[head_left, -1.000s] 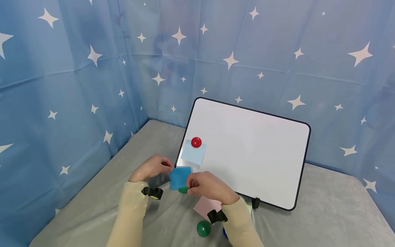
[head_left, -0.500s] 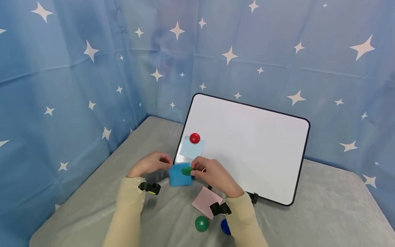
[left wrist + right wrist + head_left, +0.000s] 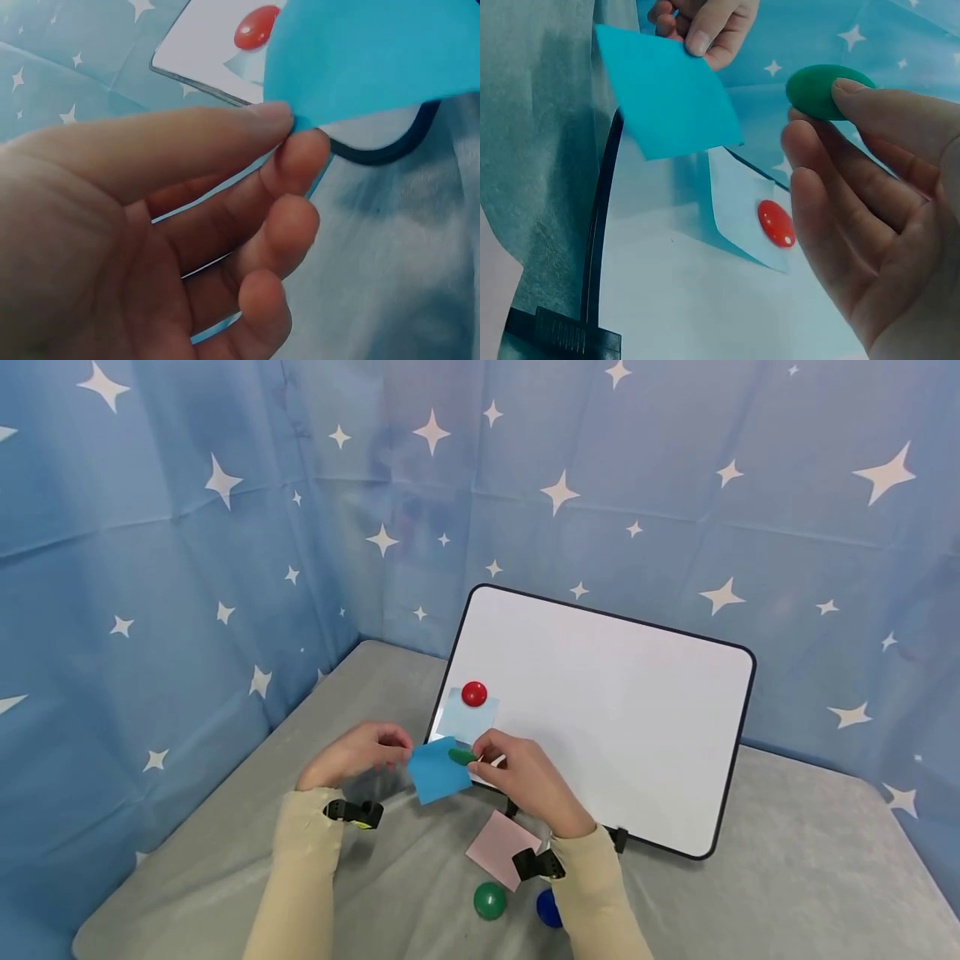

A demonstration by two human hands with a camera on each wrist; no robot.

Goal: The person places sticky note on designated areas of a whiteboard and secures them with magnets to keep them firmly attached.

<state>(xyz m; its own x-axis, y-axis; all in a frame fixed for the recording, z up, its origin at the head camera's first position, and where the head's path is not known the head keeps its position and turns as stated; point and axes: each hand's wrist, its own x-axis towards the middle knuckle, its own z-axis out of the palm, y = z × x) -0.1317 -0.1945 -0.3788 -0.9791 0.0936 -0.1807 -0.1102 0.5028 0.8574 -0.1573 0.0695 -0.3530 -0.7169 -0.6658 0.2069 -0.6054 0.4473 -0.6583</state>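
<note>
My left hand (image 3: 360,752) pinches a blue sticky note (image 3: 439,773) by one edge between thumb and index finger, in front of the whiteboard's lower left corner. Between the thumb and fingers of my right hand (image 3: 525,777) is a round green magnet (image 3: 826,90), held apart from the note in the right wrist view. The whiteboard (image 3: 615,718) leans back on black feet. On its left side a light blue note (image 3: 467,720) hangs under a red magnet (image 3: 474,694), just above the held note.
On the grey cloth (image 3: 405,893) lie a pink note (image 3: 501,850), a second green magnet (image 3: 490,901) and a blue magnet (image 3: 548,908) partly behind the right sleeve. A black foot (image 3: 618,839) juts from the board's lower edge. Star-patterned curtains (image 3: 645,468) stand behind and at left.
The blue note has risen slightly and tilted in my left hand. My right hand has lifted the green magnet from the note's lower edge up to near its top right.
</note>
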